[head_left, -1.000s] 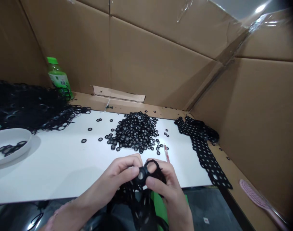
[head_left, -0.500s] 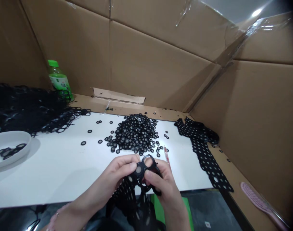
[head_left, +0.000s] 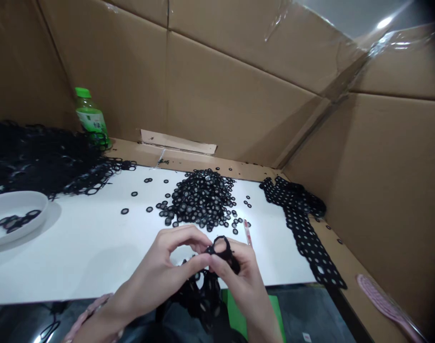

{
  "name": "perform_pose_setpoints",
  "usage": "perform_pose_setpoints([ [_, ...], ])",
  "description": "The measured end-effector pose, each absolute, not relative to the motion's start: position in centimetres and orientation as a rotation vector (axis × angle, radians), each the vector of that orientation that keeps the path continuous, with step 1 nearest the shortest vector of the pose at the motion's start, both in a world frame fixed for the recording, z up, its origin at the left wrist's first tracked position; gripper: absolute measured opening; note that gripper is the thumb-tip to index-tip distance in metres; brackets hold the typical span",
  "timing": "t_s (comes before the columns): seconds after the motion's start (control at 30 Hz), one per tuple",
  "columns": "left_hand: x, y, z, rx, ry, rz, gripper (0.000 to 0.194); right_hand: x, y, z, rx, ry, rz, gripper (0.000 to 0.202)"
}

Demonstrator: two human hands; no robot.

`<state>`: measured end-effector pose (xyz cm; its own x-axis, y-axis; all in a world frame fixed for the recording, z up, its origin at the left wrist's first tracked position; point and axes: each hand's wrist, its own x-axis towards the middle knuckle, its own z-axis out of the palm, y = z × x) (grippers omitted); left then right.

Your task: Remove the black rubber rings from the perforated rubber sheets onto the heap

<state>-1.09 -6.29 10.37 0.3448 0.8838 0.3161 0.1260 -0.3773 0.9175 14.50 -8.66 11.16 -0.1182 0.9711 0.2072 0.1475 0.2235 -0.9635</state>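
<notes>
Both hands meet over the front of the white table, on a black perforated sheet [head_left: 207, 297] with pale round spots, which hangs down toward my lap. My left hand [head_left: 172, 259] pinches the sheet's upper end between thumb and fingertips. My right hand [head_left: 244, 274] is closed around the same end, its thumb beside the left thumb. An emptied ring hole [head_left: 221, 244] of the sheet stands up between them. Just beyond my hands lies a heap of small black ring-shaped pieces [head_left: 203, 200] with pale centres, with several loose ones around it.
A white bowl [head_left: 42, 216] with several black rings stands left. Behind it are a tangle of black cut-out webbing [head_left: 35, 157] and a green-capped bottle [head_left: 92, 119]. More spotted black sheet [head_left: 303, 233], a pink hairbrush [head_left: 381, 300] and cardboard walls [head_left: 389, 190] are right; a thin red-and-clear stick [head_left: 247, 232] is nearer.
My left hand has turned and arched, its fingertips now closer to the right thumb. The round disc that showed between the thumbs is now hidden. The ring hole stays in my right hand.
</notes>
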Motion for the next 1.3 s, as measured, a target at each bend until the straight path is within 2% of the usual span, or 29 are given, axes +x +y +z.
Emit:
perform_pose_setpoints([
  [0.13, -0.3, -6.4, 9.6, 1.554, 0.837, 1.188, 0.013, 14.7, -8.7, 10.2, -1.203, -1.471, 0.914, 0.016],
  [0.27, 1.1, -6.2, 8.4, 1.417, 0.965, 1.31, 0.02, 14.5, -8.8, 9.1, -1.177, -1.456, 0.906, 0.015],
  [0.43, -0.1, -3.0, 7.7, 1.202, 0.927, 1.357, 0.021, 13.7, -8.9, 8.0, -1.174, -1.03, 1.194, 0.021],
  [0.53, -2.3, 0.4, 7.8, 1.087, 0.938, 1.542, 0.022, 13.8, -8.7, 7.8, -1.101, -0.659, 1.345, 0.025],
  [0.63, -3.2, 4.0, 7.7, 1.357, 1.066, 1.621, 0.02, 13.8, -8.4, 7.6, -1.081, -0.479, 1.373, 0.032],
  [0.7, -2.5, 6.1, 7.2, 1.767, 1.157, 1.497, 0.018, 13.8, -8.1, 7.6, -1.093, -0.424, 1.401, 0.036],
  [0.8, -0.3, 8.8, 5.6, 2.219, 1.19, 1.286, 0.018, 13.8, -7.9, 7.6, -0.985, -0.5, 1.438, 0.031],
  [0.97, 1.7, 11.4, 3.6, 2.349, 1.143, 1.176, 0.007, 14.2, -8.1, 7.9, -0.93, -0.534, 1.45, 0.027],
  [1.03, 1.5, 10.9, 4.2, 2.363, 1.154, 1.195, 0.009, 14.2, -8.2, 7.8, -0.954, -0.503, 1.429, 0.031],
  [1.13, 0.9, 7.3, 6.4, 2.292, 1.124, 1.404, 0.006, 14.0, -8.1, 7.6, -1.055, -0.52, 1.288, 0.037],
  [1.2, 0.4, 3.8, 7.9, 2.245, 0.963, 1.519, 0.014, 13.8, -7.9, 7.4, -1.111, -0.576, 1.189, 0.037],
  [1.3, 0.2, -1.2, 9.0, 2.401, 0.645, 1.402, 0.014, 13.6, -7.6, 7.1, -1.13, -0.641, 1.117, 0.036],
])
